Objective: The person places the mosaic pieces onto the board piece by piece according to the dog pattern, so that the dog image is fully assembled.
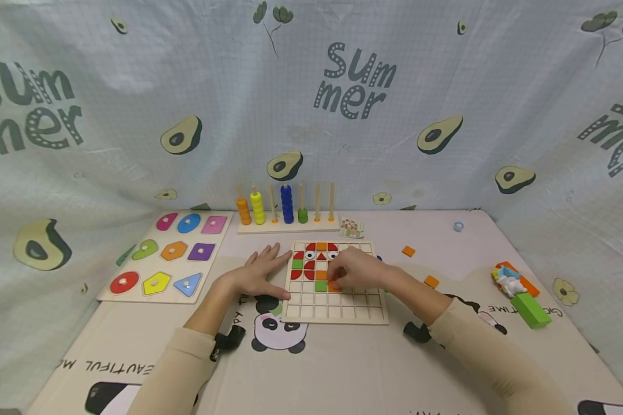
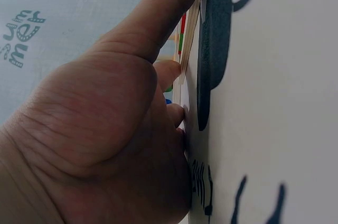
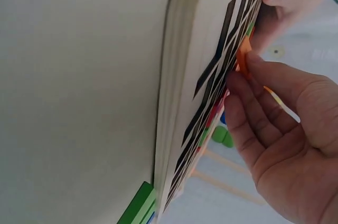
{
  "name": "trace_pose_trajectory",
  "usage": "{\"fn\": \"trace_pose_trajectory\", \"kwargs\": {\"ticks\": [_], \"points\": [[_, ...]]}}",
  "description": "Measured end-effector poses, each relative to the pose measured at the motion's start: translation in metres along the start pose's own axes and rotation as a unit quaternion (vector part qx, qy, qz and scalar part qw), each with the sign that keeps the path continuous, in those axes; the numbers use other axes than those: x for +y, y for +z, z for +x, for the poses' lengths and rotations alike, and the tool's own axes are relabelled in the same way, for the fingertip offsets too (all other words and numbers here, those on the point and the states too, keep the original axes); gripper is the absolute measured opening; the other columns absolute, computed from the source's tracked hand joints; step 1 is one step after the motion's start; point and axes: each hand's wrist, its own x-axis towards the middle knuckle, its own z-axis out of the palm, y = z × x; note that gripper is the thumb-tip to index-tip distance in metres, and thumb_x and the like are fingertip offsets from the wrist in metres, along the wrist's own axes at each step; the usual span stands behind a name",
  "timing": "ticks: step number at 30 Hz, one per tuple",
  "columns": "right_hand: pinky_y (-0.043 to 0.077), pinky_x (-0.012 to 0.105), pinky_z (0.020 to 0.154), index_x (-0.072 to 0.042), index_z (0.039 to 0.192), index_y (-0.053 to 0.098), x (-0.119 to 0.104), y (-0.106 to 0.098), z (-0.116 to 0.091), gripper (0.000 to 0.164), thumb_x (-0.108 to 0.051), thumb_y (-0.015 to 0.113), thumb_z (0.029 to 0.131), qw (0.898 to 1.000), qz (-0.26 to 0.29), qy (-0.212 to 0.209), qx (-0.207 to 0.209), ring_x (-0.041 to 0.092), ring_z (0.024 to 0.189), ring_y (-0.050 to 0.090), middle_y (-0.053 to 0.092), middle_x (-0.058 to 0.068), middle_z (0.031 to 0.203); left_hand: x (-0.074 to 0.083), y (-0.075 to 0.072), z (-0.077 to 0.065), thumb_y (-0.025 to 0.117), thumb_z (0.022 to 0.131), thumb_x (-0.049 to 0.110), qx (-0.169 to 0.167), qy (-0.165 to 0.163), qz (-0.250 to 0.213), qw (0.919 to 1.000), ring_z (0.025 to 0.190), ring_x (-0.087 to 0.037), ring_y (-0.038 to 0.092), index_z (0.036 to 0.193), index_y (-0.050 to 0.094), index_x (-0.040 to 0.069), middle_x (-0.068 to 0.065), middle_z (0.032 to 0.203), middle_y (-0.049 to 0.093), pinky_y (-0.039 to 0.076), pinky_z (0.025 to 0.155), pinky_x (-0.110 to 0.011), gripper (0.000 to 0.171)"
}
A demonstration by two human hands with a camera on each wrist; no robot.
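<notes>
Evidently wooden, the pale grid board lies flat on the table cloth, its thin raised strips dividing the surface into small square cells. Smooth, flat tiles fill part of its upper left: red pieces with curved edges, round black-and-white eyes, a red triangle, and green and orange squares.

The right hand pinches a thin orange tile between thumb and fingertips, holding it tilted at the middle of the grid, just beside a green square; whether it touches the cell's floor, I cannot tell. The left hand lies with fingers spread, its thumb against the board's left edge.

Beyond the board stands a peg rack, slim round rods on a pale bar, some threaded with rounded, glossy beads in orange, yellow, blue and green. To the left lies a shape puzzle with flat coloured pieces, among them a heart, a pentagon and a triangle. Two loose orange squares lie to the right, well short of a solid green block.
</notes>
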Motion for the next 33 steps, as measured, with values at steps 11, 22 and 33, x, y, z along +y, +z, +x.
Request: {"fn": "trace_pose_trajectory", "kwargs": {"ticks": [11, 22, 33], "points": [[0.051, 0.022, 0.073, -0.016, 0.096, 0.077, -0.001, 0.002, -0.004, 0.014, -0.011, 0.074, 0.083, 0.997, -0.06, -0.048, -0.002, 0.002, 0.079, 0.058, 0.069, -0.009, 0.089, 0.001, -0.002, -0.001, 0.07, 0.072, 0.066, -0.005, 0.004, 0.0, 1.0, 0.147, -0.031, -0.009, 0.155, 0.015, 0.027, -0.01, 0.162, -0.002, -0.007, 0.116, -0.054, 0.107], [0.05, 0.025, 0.068, -0.014, 0.108, 0.074, 0.015, -0.014, -0.029, 0.02, -0.015, 0.071, 0.088, 0.997, -0.025, -0.023, 0.068, 0.006, 0.078, 0.058, 0.068, -0.004, 0.1, 0.003, -0.002, -0.001, 0.07, 0.072, 0.067, -0.004, 0.005, 0.002, 1.0, 0.147, -0.032, -0.008, 0.155, 0.016, 0.026, -0.011, 0.162, -0.001, -0.006, 0.116, -0.054, 0.107], [0.052, 0.029, 0.064, -0.011, 0.118, 0.067, 0.078, -0.055, -0.077, 0.033, -0.019, 0.072, 0.087, 0.977, -0.029, 0.092, 0.189, 0.015, 0.083, 0.055, 0.065, 0.008, 0.112, 0.002, 0.0, -0.002, 0.07, 0.071, 0.068, -0.001, -0.001, -0.001, 1.0, 0.147, -0.031, -0.009, 0.155, 0.016, 0.028, -0.009, 0.162, -0.002, -0.006, 0.116, -0.054, 0.108]]}}
